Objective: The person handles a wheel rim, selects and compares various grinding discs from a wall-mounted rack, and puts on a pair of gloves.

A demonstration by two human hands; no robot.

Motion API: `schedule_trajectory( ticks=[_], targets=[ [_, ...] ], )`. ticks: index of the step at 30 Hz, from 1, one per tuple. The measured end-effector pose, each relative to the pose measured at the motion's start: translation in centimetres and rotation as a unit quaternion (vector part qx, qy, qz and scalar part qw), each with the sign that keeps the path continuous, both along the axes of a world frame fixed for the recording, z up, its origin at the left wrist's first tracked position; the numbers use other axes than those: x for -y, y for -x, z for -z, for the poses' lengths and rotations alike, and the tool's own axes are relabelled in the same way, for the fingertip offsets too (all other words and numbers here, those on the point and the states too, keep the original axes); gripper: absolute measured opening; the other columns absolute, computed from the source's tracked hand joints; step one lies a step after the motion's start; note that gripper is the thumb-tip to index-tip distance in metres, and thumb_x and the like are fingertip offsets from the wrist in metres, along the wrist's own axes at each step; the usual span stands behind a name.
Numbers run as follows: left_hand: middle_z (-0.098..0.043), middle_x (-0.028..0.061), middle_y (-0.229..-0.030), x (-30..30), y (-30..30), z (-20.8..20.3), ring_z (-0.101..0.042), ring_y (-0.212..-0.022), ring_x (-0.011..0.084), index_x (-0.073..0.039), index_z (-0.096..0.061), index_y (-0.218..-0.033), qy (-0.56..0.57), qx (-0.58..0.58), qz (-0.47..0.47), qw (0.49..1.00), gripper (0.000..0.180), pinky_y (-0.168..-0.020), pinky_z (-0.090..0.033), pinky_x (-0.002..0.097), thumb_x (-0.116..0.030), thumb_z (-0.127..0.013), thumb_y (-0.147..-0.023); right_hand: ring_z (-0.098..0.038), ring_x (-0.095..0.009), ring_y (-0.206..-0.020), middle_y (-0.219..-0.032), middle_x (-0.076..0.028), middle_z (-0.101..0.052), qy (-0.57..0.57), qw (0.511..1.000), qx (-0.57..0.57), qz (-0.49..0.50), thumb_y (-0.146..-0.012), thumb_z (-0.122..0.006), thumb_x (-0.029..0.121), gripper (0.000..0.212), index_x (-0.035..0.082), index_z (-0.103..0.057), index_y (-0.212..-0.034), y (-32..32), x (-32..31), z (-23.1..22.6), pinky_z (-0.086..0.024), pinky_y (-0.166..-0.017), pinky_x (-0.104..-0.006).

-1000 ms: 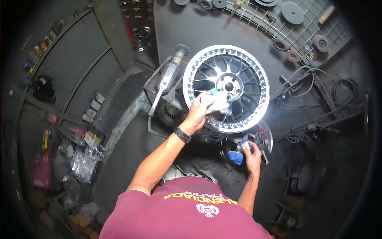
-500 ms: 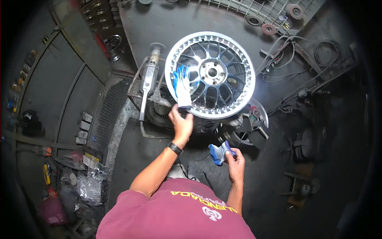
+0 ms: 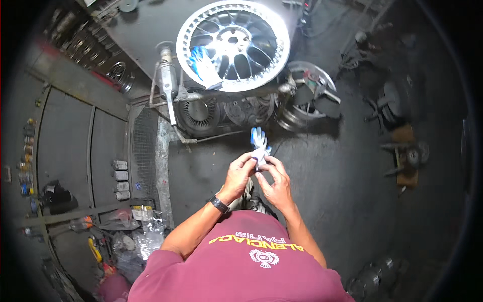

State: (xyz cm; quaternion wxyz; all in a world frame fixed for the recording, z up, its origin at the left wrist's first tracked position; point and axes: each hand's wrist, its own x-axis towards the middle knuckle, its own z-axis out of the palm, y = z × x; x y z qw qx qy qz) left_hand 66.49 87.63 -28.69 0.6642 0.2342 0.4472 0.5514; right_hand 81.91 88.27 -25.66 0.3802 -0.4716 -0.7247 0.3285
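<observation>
Both my hands are raised in front of my chest and grip one blue-and-white work glove (image 3: 259, 142). My left hand (image 3: 238, 175) pinches its cuff from the left, and my right hand (image 3: 275, 183) holds it from the right. A second blue-and-white glove (image 3: 204, 66) lies on the left part of a shiny multi-spoke alloy wheel (image 3: 266, 60). The wheel lies flat on a dark workbench (image 3: 136, 35) ahead of me. A black watch is on my left wrist.
A long grey power tool (image 3: 167, 83) lies at the bench edge left of the wheel. Other wheels and a brake-like part (image 3: 309, 95) sit under and beside the bench. Shelves with small cans (image 3: 27, 151) and bags of clutter (image 3: 131, 236) are at my left. A stool (image 3: 405, 153) stands at the right.
My left hand left one glove on the wheel and drew back to my chest. Both hands now hold the other glove. The view shifted so the wheel sits higher.
</observation>
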Motion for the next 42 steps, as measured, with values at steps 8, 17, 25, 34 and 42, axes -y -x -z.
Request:
schedule_trajectory(
  ticks=[8, 17, 25, 34, 42],
  targets=[
    [-0.069, 0.0064, -0.106, 6.1, 1.3, -0.3, -0.064, -0.097, 0.0109, 0.0, -0.061, -0.124, -0.111, -0.257, 0.085, 0.956, 0.027, -0.088, -0.051, 0.0284, -0.005, -0.053, -0.098, -0.066, -0.024, -0.104, -0.113, -0.014, -0.066, 0.103, 0.989, -0.078, 0.067, -0.084, -0.078, 0.015, 0.038, 0.002, -0.063, -0.116, 1.2, 5.1, -1.2, -0.055, -0.086, -0.0354],
    [-0.071, 0.0087, -0.081, 8.0, 5.7, -2.4, -0.067, -0.073, 0.0115, 0.0, -0.065, -0.107, -0.101, -0.371, 0.039, 0.922, 0.017, -0.066, -0.053, 0.0278, -0.006, -0.065, -0.091, -0.069, -0.026, -0.081, -0.093, -0.012, -0.069, 0.058, 0.994, -0.038, 0.079, -0.086, -0.067, 0.004, 0.018, 0.003, -0.065, -0.103, 5.0, 6.1, -0.3, -0.054, -0.073, -0.0363],
    [-0.051, 0.016, -0.141, 10.7, 14.9, -0.2, -0.05, -0.13, 0.0232, -0.001, -0.039, -0.146, -0.079, -0.106, 0.053, 0.99, 0.061, -0.112, -0.039, 0.0352, 0.004, -0.062, -0.089, -0.06, -0.024, -0.093, -0.096, -0.004, -0.064, -0.191, 0.963, 0.129, -0.141, -0.076, -0.069, 0.01, 0.025, 0.008, -0.067, -0.1, 16.5, 9.7, -2.7, -0.046, -0.083, -0.0399],
    [-0.048, 0.0146, -0.143, 13.1, 20.7, 0.4, -0.05, -0.13, 0.0222, -0.003, -0.034, -0.149, -0.124, -0.026, -0.019, 0.992, 0.067, -0.11, -0.042, 0.0362, -0.001, -0.066, -0.09, -0.06, -0.024, -0.093, -0.096, -0.006, -0.064, -0.194, 0.961, 0.149, -0.131, -0.078, -0.064, 0.01, 0.024, 0.007, -0.065, -0.102, 22.3, 13.0, -2.5, -0.044, -0.085, -0.0405],
    [-0.05, 0.0166, -0.125, 14.1, 24.3, 0.0, -0.061, -0.104, 0.0304, -0.013, -0.065, -0.123, -0.206, -0.501, -0.054, 0.839, 0.056, -0.085, -0.054, 0.0379, 0.009, -0.061, -0.072, -0.062, -0.032, -0.09, -0.094, -0.012, -0.063, -0.088, 0.993, 0.064, -0.036, -0.076, -0.067, 0.001, 0.026, 0.004, -0.063, -0.102, 25.1, 13.9, -1.2, -0.047, -0.081, -0.0421]
  ],
)
